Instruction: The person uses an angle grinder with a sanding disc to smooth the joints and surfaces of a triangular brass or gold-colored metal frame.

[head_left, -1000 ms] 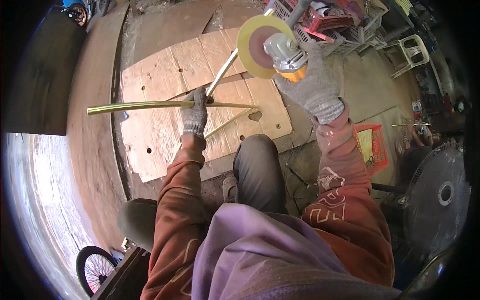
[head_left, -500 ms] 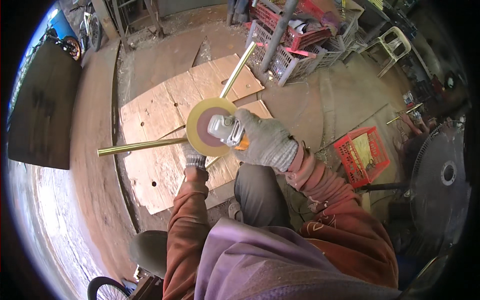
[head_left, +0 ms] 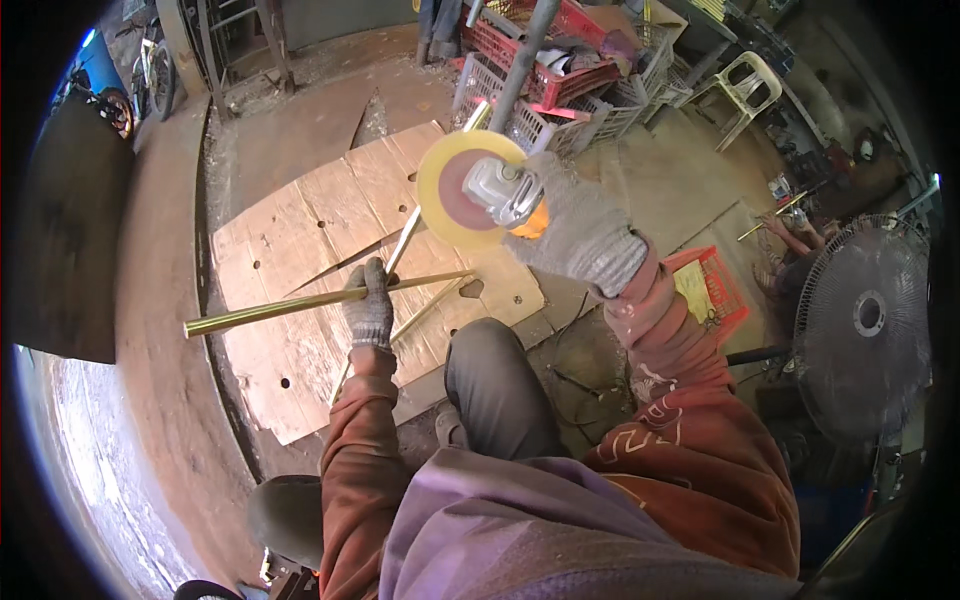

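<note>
My gloved left hand (head_left: 370,305) is closed around a gold-coloured metal tube (head_left: 265,315) lying roughly crosswise. Another gold-coloured tube (head_left: 402,245) runs from near my left forearm toward the far crates, crossing the held one by my fingers. Whether the two are joined, I cannot tell. In my gloved right hand (head_left: 580,220) is an angle grinder (head_left: 500,190) with a silver head and an orange body. Its large round disc (head_left: 438,190), yellow with a reddish middle, hangs over the far tube and hides part of it. Contact between disc and tube cannot be made out.
Flattened cardboard (head_left: 290,240) covers the floor below. Plastic crates (head_left: 585,75) and a metal post (head_left: 522,65) stand at the far side. A red crate (head_left: 735,290), a large fan (head_left: 868,330) and a pale chair (head_left: 750,90) are on the right. A person's legs (head_left: 440,30) show beyond.
The grinder has moved away and to the right, uncovering my left hand and the tube's inner end. My left hand still holds the tube. The whole view has shifted slightly.
</note>
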Motion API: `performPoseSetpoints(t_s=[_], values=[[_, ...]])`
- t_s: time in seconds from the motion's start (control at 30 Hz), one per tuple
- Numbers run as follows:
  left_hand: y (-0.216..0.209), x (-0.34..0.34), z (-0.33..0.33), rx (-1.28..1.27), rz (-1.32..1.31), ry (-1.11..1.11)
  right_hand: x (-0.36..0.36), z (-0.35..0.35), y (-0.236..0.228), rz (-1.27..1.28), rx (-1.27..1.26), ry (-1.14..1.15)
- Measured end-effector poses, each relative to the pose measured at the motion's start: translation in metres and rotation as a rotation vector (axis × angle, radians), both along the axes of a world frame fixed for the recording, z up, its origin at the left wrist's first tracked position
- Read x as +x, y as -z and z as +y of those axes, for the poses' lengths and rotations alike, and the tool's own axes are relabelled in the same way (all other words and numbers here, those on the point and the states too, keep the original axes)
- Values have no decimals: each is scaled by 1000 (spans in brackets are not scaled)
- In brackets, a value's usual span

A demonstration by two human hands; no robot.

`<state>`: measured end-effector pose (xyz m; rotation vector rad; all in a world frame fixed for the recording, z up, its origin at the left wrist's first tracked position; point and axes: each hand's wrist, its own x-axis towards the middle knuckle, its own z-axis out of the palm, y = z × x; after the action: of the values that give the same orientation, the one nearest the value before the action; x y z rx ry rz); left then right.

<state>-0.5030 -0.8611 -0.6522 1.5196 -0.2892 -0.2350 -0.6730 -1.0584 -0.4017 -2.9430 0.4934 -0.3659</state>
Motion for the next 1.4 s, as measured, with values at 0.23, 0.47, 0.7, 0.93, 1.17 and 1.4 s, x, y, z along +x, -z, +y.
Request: performPoseSetpoints(t_s=[0.23,0.47,0.7,0.93,1.17,1.4], values=[[2,0,1,16,24,3,-11,2,15,57,22,-28],[9,5,2,55,8,-6,-1,-11,4,-104,-45,-37],[12,10,4,125,-47,1,4,-2,14,-60,-20,-29],[5,8,-1,5,65,3,-3,25,68,31,156,-90],[32,26,-3,76,-111,-40,6,40,69,110,223,-82],[6,13,2,94,111,-7,8,0,42,-34,185,-58]])
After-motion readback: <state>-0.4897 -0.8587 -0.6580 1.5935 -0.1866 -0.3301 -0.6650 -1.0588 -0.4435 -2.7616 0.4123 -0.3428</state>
